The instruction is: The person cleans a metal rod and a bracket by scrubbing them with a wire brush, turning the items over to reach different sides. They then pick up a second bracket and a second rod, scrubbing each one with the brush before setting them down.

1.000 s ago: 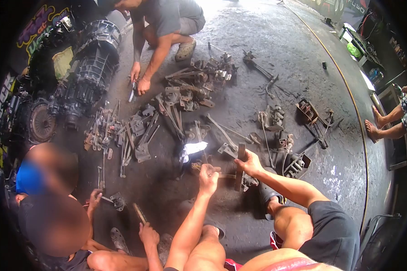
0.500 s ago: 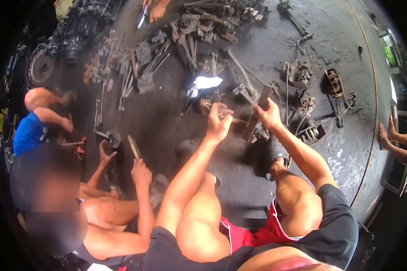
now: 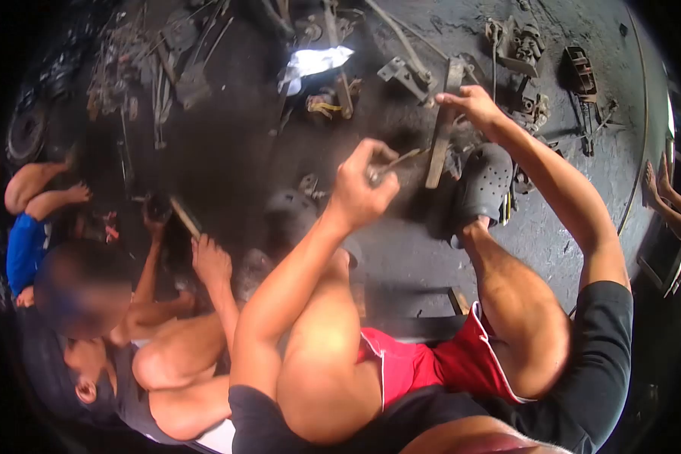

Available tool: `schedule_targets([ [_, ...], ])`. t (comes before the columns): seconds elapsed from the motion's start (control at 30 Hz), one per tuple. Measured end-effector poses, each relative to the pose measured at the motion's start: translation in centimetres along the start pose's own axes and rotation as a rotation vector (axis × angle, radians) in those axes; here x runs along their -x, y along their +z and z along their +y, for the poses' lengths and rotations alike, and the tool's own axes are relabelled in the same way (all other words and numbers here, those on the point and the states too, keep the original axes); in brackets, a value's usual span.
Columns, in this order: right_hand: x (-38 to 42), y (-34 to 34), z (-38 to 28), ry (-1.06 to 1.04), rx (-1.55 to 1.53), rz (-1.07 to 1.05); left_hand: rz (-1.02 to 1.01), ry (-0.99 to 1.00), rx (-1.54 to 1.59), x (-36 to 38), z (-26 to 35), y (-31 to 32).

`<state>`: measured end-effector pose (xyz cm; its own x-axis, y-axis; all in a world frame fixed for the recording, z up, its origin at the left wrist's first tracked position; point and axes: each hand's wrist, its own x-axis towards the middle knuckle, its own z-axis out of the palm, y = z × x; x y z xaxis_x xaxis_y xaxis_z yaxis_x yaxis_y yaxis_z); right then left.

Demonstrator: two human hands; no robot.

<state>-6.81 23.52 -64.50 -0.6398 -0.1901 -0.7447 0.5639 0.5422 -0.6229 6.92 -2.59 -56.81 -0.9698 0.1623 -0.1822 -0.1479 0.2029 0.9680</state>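
Note:
My right hand [image 3: 475,110] pinches a flat, worn metal bar [image 3: 436,155] near its upper part, the bar standing almost upright in front of my clog [image 3: 489,178]. Curled fingers of my left hand [image 3: 359,189] close round a thin metal rod [image 3: 407,157], whose end points toward the bar's edge. Most of that rod is hidden in the fist. Just beyond the bar lie a metal bracket [image 3: 405,78] and other linkage parts on the dark floor.
Close on my left, a seated co-worker grips a wooden-handled tool [image 3: 185,217]. Loose metal parts [image 3: 193,83] lie at the far left. Crumpled shiny material [image 3: 314,64] sits ahead, and more mechanisms [image 3: 523,49] spread to the right. Another person's feet [image 3: 656,178] show at the far right.
The view has dipped, so the floor parts sit higher. My left hand has come nearer to me and turned, showing the thin rod. My right hand still holds the bar, now more upright.

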Motion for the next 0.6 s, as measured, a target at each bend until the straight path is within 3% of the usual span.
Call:
schedule_targets([
  [0.07, 0.1, -0.3, -0.5, 0.043, 0.028, -0.039, -0.129, -0.18, -0.05, -0.3, 0.8, -1.4],
  [0.17, -0.9, -0.1, 0.4, 0.13, 0.001, -0.038, -0.071, -0.202, 0.048, -1.4, 0.6, -2.8],
  [0.23, -1.3, -0.1, 0.8, 0.103, 0.026, -0.055, -0.019, -0.235, 0.23, -2.1, 0.2, -3.6],
  [0.33, -2.1, -0.2, 0.3, 0.074, 0.08, -0.047, -0.021, -0.214, 0.26, -3.4, -1.5, -4.4],
  [0.43, -3.0, 0.3, 0.3, 0.131, 0.298, -0.038, 0.042, -0.312, 0.151, -3.3, -2.3, -4.0],
  [0.5, -1.6, 1.0, -0.7, 0.137, 0.281, 0.042, 0.226, -0.252, 0.088, -2.1, -2.3, -2.6],
  [0.53, -0.5, 1.4, -0.6, 0.147, 0.275, 0.095, 0.183, -0.148, -0.154, -0.5, -4.5, -3.9],
  [0.6, 1.7, 1.4, -0.7, 0.169, 0.247, 0.149, 0.208, -0.255, -0.135, 0.4, -1.2, -4.5],
])
